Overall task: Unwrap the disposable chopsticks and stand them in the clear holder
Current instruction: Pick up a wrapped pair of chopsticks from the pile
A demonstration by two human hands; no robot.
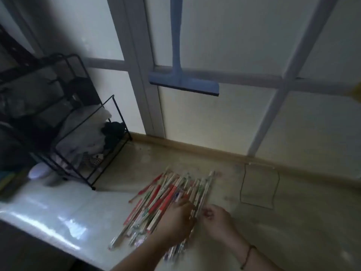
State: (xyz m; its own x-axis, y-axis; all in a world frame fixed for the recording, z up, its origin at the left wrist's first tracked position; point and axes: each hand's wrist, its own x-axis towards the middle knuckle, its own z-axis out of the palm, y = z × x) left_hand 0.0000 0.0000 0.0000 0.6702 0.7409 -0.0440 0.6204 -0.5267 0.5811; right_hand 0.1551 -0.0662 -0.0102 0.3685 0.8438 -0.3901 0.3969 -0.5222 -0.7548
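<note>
A pale, glossy surface (58, 218) runs to a wall of frosted panes. On it lies a loose heap of wrapped chopsticks (168, 194), thin straight sticks in red, white and green printed sleeves. Left of and beyond the heap stands a black wire rack (86, 145) stuffed with crumpled white and dark cloth. Above the heap hangs a blue T-shaped squeegee (183, 83). Right of the heap, a faint boxy outline may be the clear holder (259, 186). The left hand (175, 220) rests flat on the heap's near end, fingers extended. Just beside it, the right hand (216, 222) has fingers curled; blur hides whether they pinch anything.
</note>
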